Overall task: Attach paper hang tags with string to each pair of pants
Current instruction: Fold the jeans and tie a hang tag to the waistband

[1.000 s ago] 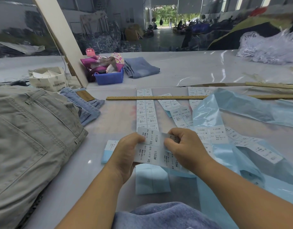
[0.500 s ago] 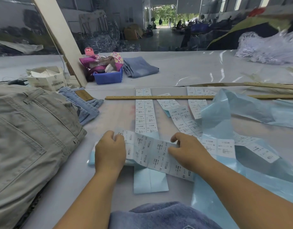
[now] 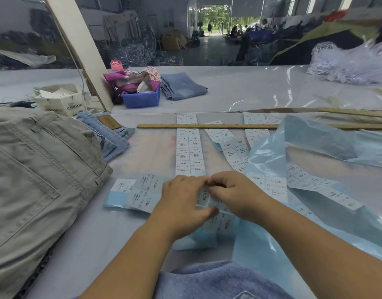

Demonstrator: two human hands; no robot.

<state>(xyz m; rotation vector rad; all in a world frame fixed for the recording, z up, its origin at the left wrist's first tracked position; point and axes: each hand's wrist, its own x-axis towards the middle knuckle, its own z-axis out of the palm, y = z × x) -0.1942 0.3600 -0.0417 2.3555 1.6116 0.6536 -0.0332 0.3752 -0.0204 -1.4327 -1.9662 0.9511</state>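
Reading "1103#" on most white labels, the printed sticker strips lie on the pale surface (image 3: pixel 82 244) at the centre of the frame. The smaller characters under each number are too small to read, apart from "XS" on the near strip (image 3: pixel 140 192) (long axis running left to right, across the lower centre). A second strip (image 3: pixel 190 147) runs straight away from the viewer, and its far end passes under a wooden ruler (image 3: pixel 207 126) that lies left to right. Further strips fan out toward the right, partly covered by blue backing film (image 3: pixel 269 156).

The left hand (image 3: pixel 181 203) and right hand (image 3: pixel 233 197) meet over the near strip at lower centre. The fingers of both are curled and pinch the strip between them.

Khaki pants (image 3: pixel 39 180) fill the left of the frame, waistband toward the top. Folded light blue jeans (image 3: pixel 112 141) with a brown leather patch lie just beyond. At upper left a cream box (image 3: pixel 63 104) carries printed lettering that is not legible.
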